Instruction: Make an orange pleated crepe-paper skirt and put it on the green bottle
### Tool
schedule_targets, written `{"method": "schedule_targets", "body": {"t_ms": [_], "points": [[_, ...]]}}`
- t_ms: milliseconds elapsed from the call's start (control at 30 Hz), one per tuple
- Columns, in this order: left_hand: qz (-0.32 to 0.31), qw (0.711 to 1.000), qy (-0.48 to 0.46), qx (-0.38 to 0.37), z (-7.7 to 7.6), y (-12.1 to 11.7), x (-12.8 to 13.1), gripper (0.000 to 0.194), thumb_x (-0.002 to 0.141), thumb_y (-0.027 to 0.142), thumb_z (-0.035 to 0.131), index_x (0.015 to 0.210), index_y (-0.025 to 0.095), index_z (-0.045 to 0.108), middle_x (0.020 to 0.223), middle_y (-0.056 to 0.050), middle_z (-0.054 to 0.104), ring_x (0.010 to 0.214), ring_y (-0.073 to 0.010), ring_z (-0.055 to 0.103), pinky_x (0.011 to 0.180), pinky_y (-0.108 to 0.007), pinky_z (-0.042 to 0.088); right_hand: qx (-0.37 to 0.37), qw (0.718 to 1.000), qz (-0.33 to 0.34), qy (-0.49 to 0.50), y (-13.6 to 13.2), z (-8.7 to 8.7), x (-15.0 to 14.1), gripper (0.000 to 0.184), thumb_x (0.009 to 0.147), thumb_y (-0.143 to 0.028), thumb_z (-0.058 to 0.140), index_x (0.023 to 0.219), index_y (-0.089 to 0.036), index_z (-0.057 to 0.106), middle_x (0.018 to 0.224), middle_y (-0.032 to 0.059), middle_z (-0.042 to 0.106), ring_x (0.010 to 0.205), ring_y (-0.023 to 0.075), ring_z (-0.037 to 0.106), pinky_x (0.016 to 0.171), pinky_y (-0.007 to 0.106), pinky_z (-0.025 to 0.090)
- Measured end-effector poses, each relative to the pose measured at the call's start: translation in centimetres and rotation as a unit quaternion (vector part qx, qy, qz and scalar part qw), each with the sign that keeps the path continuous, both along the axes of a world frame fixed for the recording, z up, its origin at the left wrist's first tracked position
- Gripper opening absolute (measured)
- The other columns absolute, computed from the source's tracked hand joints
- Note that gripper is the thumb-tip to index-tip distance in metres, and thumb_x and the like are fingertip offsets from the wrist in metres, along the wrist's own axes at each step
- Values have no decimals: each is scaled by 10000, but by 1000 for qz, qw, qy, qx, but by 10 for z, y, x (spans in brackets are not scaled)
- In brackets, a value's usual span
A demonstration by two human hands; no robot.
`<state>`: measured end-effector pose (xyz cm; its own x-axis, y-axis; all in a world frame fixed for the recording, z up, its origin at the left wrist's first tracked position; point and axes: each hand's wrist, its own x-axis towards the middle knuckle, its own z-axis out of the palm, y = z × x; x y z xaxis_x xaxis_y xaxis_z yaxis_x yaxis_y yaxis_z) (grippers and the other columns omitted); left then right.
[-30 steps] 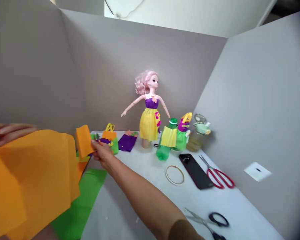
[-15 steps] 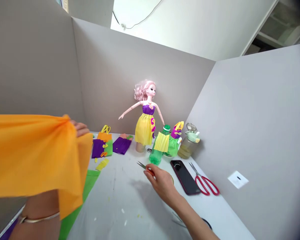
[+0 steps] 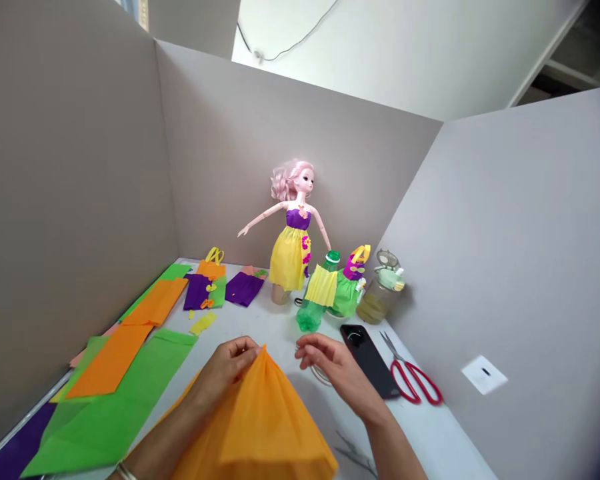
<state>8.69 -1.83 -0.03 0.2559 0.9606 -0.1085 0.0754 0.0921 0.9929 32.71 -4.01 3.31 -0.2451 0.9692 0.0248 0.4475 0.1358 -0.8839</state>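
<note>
At the near side, orange cloth (image 3: 270, 420) hung from the left hand's (image 3: 229, 363) pinched fingertips; just right, the right hand (image 3: 327, 360) was half curled, whether holding anything I couldn't tell. Far back stood a doll (image 3: 291, 257).

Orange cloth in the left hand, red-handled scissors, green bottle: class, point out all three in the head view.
Orange cloth (image 3: 267, 417): head view, on its draped front.
Red-handled scissors (image 3: 402, 361): head view, where blades meet handles.
Green bottle (image 3: 309, 319): head view, on its lower body.
</note>
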Motion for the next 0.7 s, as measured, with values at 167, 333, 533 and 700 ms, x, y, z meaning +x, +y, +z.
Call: {"method": "schedule_targets", "body": {"t_ms": [167, 333, 533, 700], "points": [[8, 998, 23, 56, 10, -23, 6, 322, 755, 480, 677, 664, 181, 601, 742, 6, 548, 759, -186, 515, 762, -296, 383, -80, 985, 9, 150, -10, -9, -23, 418, 962, -558, 505, 1029, -171, 649, 985, 117, 734, 848, 196, 660, 812, 339, 507], [24, 989, 66, 129, 13, -37, 14, 272, 841, 419, 595, 692, 191, 588, 791, -12, 558, 802, -201, 543, 800, -310, 397, -66, 984, -17, 165, -16, -13, -27, 402, 909, -563, 601, 1013, -179, 657, 968, 93, 714, 871, 210, 631, 820, 346, 477], [48, 980, 78, 178, -3, -44, 24, 215, 888, 323, 561, 721, 188, 555, 785, 2, 510, 739, -164, 514, 704, -279, 389, -16, 994, -24, 106, -24, -7, -42, 372, 813, -544, 689, 850, -184, 600, 840, 45, 621, 815, 206, 570, 762, 330, 445], [35, 976, 60, 205, 2, -54, 26, 210, 893, 300, 577, 719, 185, 549, 792, 7, 485, 732, -150, 485, 692, -266, 375, -48, 991, 5, 123, -27, -11, -45, 397, 752, -532, 758, 819, -184, 579, 781, 9, 568, 735, 164, 506, 677, 280, 404]]}}
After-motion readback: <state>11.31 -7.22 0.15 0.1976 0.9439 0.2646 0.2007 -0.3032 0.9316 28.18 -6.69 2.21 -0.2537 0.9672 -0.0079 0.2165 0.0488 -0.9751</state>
